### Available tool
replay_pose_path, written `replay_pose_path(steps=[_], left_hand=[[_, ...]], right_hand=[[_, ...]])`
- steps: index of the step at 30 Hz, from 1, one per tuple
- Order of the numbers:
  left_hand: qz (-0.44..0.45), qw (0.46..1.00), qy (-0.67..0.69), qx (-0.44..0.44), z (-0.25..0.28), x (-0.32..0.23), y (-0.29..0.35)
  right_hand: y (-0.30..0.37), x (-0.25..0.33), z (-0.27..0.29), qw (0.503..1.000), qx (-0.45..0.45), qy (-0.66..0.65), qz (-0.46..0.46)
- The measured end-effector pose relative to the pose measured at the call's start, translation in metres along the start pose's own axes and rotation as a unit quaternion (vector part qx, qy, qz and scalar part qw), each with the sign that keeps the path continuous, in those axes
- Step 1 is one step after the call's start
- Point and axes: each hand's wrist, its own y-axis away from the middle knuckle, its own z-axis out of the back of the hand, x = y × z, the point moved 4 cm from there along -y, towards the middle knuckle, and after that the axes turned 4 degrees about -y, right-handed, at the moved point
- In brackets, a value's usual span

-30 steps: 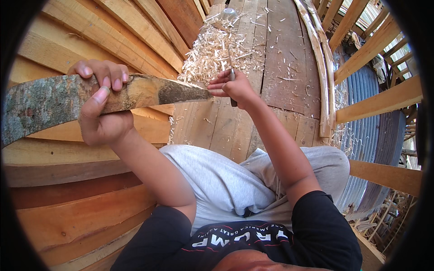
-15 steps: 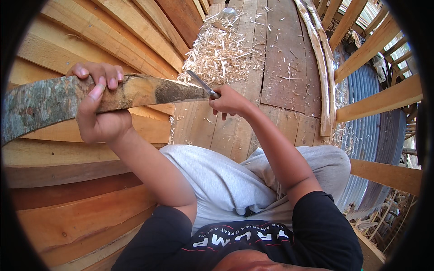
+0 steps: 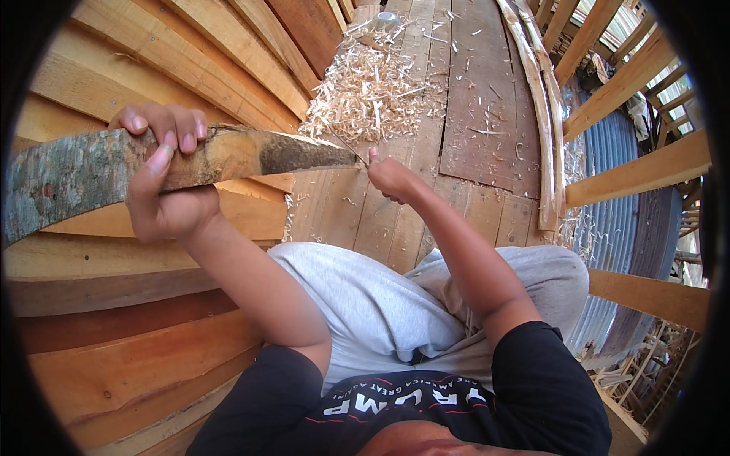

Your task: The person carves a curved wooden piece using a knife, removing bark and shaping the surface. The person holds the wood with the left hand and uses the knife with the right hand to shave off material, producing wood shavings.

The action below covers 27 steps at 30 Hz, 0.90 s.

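Note:
My left hand [image 3: 171, 171] is wrapped round a long piece of wood [image 3: 228, 154] with rough grey-green bark at its left part. The right end of the wood is pared to bare yellow-brown faces with a dark patch. At that end my right hand [image 3: 393, 179] is closed round the handle of a knife [image 3: 351, 150]. Its thin blade appears edge-on beside the tip of the wood, pointing up and left. The handle is mostly hidden in my fingers. Whether the blade touches the wood, I cannot tell.
Pale wood shavings [image 3: 365, 95] lie heaped on the plank floor [image 3: 487, 99], with a clear cup-like container [image 3: 385, 20] behind them. A plank wall [image 3: 129, 319] rises on the left. Long split poles [image 3: 544, 114] run along the right, beside slatted railing [image 3: 639, 171] and corrugated sheet metal [image 3: 608, 228].
My right hand has shifted slightly right and down, past the wood's end. The knife blade has turned from showing its flat side to edge-on. My left hand and the wood have barely moved.

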Motion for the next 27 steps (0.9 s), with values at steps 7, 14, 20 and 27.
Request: replay_pose_path(steps=[7,14,20,27], left_hand=[[-0.014,0.989,0.055,0.134,-0.003,-0.004,0.0],[-0.017,0.991,0.054,0.12,-0.004,-0.004,0.004],[-0.015,0.989,0.061,0.136,-0.004,-0.008,0.006],[-0.008,0.993,0.029,0.117,-0.033,-0.003,0.006]], right_hand=[[0.011,0.033,-0.009,0.982,-0.025,-0.046,0.179],[0.026,0.036,-0.008,0.969,-0.147,0.035,0.196],[0.101,0.083,-0.008,0.929,-0.213,0.026,0.3],[0.067,0.062,0.002,0.917,-0.257,0.005,0.306]])
